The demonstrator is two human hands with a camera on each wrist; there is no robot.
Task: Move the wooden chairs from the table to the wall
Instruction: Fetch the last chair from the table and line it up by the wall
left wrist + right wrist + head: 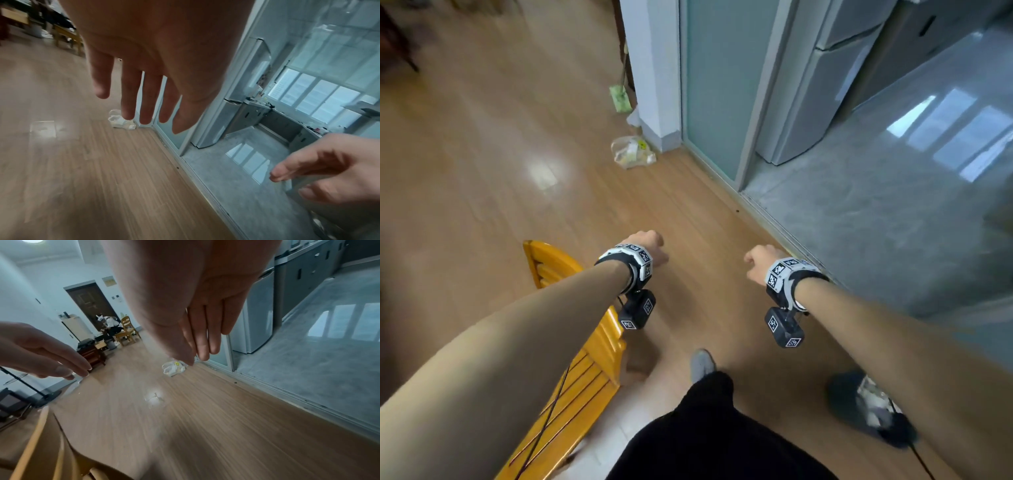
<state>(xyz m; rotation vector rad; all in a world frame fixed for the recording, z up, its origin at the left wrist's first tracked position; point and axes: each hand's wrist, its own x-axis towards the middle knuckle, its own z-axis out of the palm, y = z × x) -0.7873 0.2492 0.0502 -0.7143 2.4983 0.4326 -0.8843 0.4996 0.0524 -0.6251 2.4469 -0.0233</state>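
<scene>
Below the left forearm, at the lower left of the head view, a yellow wooden chair point(582, 363) stands on the wood floor point(482, 171), touched by neither hand. Ahead of it the left hand point(649, 245) hangs over the floor, fingers point(127, 97) straight, slightly spread, holding nothing. Well apart to the right, the right hand point(762, 262) is likewise empty, fingers point(205, 340) straight and close together. Farther off, a crumpled plastic bag point(633, 152) lies by a white wall corner point(654, 68). A fridge point(815, 85) stands on grey tiles point(893, 205) beyond the glass sliding door point(719, 85).
</scene>
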